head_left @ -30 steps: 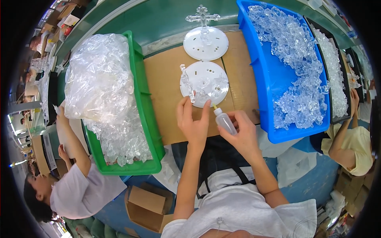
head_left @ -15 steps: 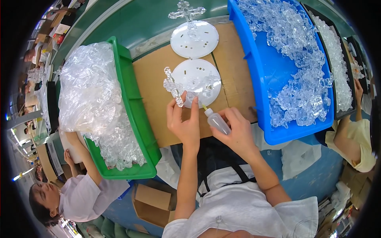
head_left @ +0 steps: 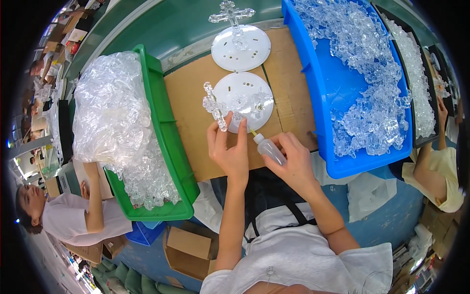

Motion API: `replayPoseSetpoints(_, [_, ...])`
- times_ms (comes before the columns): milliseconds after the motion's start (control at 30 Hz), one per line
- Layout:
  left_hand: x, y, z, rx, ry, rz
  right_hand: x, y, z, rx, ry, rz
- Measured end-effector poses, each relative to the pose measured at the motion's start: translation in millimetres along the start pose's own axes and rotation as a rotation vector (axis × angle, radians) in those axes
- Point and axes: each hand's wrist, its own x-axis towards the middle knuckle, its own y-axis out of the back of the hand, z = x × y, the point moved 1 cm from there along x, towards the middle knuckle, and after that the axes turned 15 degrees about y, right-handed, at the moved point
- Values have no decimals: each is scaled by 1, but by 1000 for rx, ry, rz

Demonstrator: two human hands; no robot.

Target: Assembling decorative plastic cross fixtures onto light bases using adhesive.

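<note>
A clear plastic cross (head_left: 214, 107) tilts over the left side of the near white disc (head_left: 245, 83). Its lower part is hard to make out against the disc. My left hand (head_left: 231, 156) pinches a clear piece at the disc's near edge between thumb and fingers; whether this piece is joined to the cross I cannot tell. In my right hand (head_left: 296, 161) is a small translucent squeeze bottle (head_left: 270, 149), tilted so that its thin yellowish tip points at the pinched piece. Farther back, another clear cross (head_left: 232, 17) stands upright on a second white disc (head_left: 227, 51).
At left, a green bin (head_left: 169, 147) holds clear parts and a plastic bag (head_left: 112, 108). A blue bin (head_left: 338, 93) with clear parts stands at right, beside a black tray (head_left: 433, 132). Cardboard (head_left: 188, 98) covers the bench. Another person (head_left: 73, 215) sits at left.
My hands and the bottle have barely shifted, keeping the same hold. The person at left has leaned back, farther to the left.
</note>
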Motion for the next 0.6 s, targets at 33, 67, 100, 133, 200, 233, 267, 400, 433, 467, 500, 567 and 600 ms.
replayPoseSetpoints(33, [0,0,0,7,-8,6,0,0,1,2,0,2])
replayPoseSetpoints(67, [-1,-1,0,13,-16,11,-1,0,1,2,0,4])
replayPoseSetpoints(100, [-1,-1,0,12,-16,12,-1,0,2,1,1,3])
replayPoseSetpoints(133, [-1,-1,-1,21,-29,10,-1,0,2,-6,6,11])
replayPoseSetpoints(200, [-1,-1,-1,32,-41,17,-1,-1,1,-8,17,15])
replayPoseSetpoints(233, [-1,-1,0,1,-34,17,-1,-2,1,7,-4,2])
replayPoseSetpoints(267, [-1,-2,1,-31,-26,17,-1,-2,1,21,-25,-10])
replayPoseSetpoints(400, [-2,-3,-3,5,-91,38,0,0,-2,8,-27,-22])
replayPoseSetpoints(433, [-1,-4,-3,-7,-87,36,-1,-1,-2,-7,-19,-6])
replayPoseSetpoints(467, [-2,-4,-3,-19,-82,34,-1,-1,-2,-22,-12,10])
replayPoseSetpoints(500, [-2,-4,-3,-20,-81,37,-1,0,-2,-22,-9,8])
replayPoseSetpoints(567, [-3,-3,-2,-49,-47,25,-3,3,-2,15,-21,31])
replayPoseSetpoints(600, [-3,-3,-4,-50,-47,34,-5,3,-2,17,-13,26])
